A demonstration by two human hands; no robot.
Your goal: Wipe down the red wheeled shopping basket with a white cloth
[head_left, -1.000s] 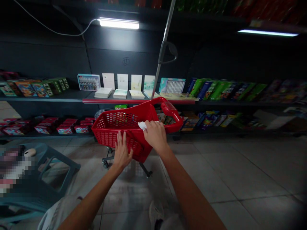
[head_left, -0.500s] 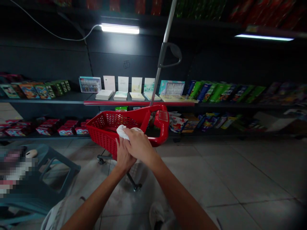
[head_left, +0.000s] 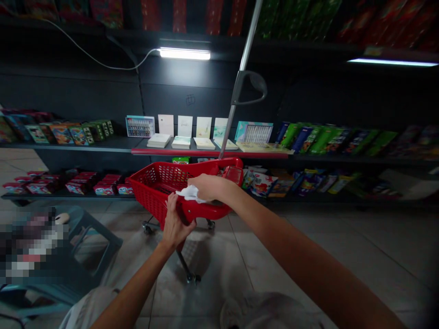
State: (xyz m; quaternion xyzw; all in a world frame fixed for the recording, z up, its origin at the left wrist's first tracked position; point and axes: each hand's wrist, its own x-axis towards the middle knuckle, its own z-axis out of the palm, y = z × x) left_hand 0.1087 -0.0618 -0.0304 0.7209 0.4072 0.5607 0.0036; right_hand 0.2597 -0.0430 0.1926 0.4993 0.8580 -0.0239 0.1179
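Note:
A small red plastic shopping cart (head_left: 151, 197) with perforated walls stands before me on thin legs with casters. My left hand (head_left: 174, 225) grips its near side, fingertips up at the rim and thumb lower down. Just right of those fingers, my right hand (head_left: 210, 186) is closed round a crumpled white cloth (head_left: 189, 193), held against the near rim close to the handle end. Its fingers are partly hidden by the hand and the cloth. A grey metal pole (head_left: 236, 87) with a loop-shaped grip rises behind the handle.
Behind the cart run dark shelves (head_left: 113, 142) with booklets (head_left: 159, 140), boxes and bagged goods (head_left: 262, 183). A lit tube lamp (head_left: 185, 54) hangs under the upper shelf. At left stands a blue-grey plastic stool (head_left: 85, 224) with blurred-out things on it. Tiled floor (head_left: 291, 256) extends to the right.
My right hand has moved right along the rim with the cloth, away from the left hand. The left hand keeps to the cart's near side. The cart has turned slightly.

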